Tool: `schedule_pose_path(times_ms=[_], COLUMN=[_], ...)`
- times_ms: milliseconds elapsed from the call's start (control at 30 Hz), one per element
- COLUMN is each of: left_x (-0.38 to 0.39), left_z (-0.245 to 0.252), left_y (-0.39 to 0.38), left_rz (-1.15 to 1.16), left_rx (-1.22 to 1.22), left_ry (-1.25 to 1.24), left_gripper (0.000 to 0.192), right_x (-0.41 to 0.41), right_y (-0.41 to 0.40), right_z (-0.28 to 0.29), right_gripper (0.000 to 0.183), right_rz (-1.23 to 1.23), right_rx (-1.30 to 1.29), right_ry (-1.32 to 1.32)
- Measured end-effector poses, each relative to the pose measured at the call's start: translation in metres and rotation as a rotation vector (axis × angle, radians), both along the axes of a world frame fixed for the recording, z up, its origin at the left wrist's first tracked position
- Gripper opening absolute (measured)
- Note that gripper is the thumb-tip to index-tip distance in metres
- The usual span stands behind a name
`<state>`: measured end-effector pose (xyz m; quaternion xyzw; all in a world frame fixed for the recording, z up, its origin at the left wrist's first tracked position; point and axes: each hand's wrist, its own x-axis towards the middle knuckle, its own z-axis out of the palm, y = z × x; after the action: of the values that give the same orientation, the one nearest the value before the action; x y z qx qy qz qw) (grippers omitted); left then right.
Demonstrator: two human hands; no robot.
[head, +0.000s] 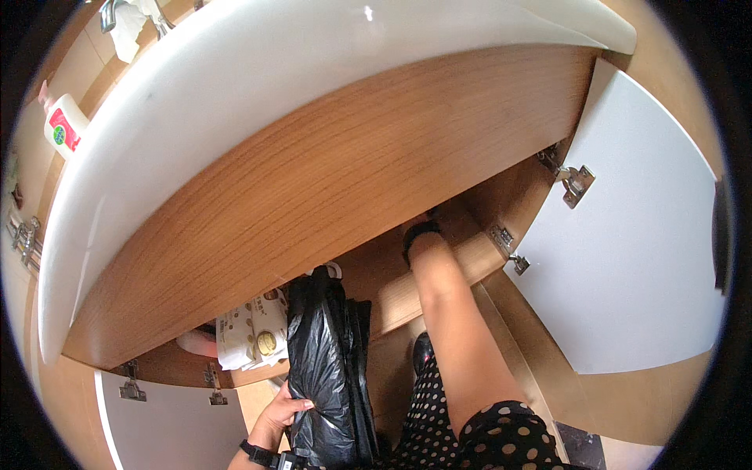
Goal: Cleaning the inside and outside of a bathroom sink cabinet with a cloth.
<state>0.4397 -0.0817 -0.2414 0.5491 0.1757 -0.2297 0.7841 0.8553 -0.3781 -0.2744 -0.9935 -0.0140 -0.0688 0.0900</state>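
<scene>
My left hand (286, 406) grips the side of a bundle of black plastic bags (326, 364) near its lower end, the thumb lying on top. The bundle's upper end rests at the opening of a wooden sink cabinet (382, 288). My right arm reaches into the cabinet; a dark band circles the wrist, and only a bit of my right hand (418, 221) shows, the fingers hidden under the wooden front panel. White printed packs (252, 335) stand in the cabinet, left of the bags.
A white cabinet door (628, 235) stands open at the right, another door (176, 426) at the lower left, both on metal hinges. The white washbasin (282, 70) overhangs the cabinet. A soap pump bottle (64, 126) stands beyond its left edge.
</scene>
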Motion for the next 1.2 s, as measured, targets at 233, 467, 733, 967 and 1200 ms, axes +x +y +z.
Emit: schedule_pose_path(times_ms=[233,467,733,967,1200], left_x=[0.006,0.008,0.007,0.011,0.015], left_z=[0.005,0.001,0.004,-0.003,0.006], left_y=[-0.004,-0.008,-0.008,-0.016,-0.014], left_rz=[-0.021,-0.022,-0.077,-0.09,-0.121], left_rx=[0.009,-0.01,0.034,-0.098,-0.133], left_ry=[-0.075,-0.129,-0.141,-0.194,-0.189], left_gripper=[0.073,0.07,0.075,0.066,0.069], right_x=[-0.021,-0.03,-0.076,-0.093,-0.097], right_y=[0.053,-0.071,-0.09,-0.112,-0.121], right_z=[0.013,0.065,0.145,0.053,0.178], right_gripper=[0.047,0.047,0.048,0.051,0.054], right_rz=[0.257,0.015,-0.201,0.08,0.008], right_rx=[-0.078,-0.406,-0.978,-1.007,-0.824], right_ry=[-0.113,-0.161,-0.434,0.011,-0.218])
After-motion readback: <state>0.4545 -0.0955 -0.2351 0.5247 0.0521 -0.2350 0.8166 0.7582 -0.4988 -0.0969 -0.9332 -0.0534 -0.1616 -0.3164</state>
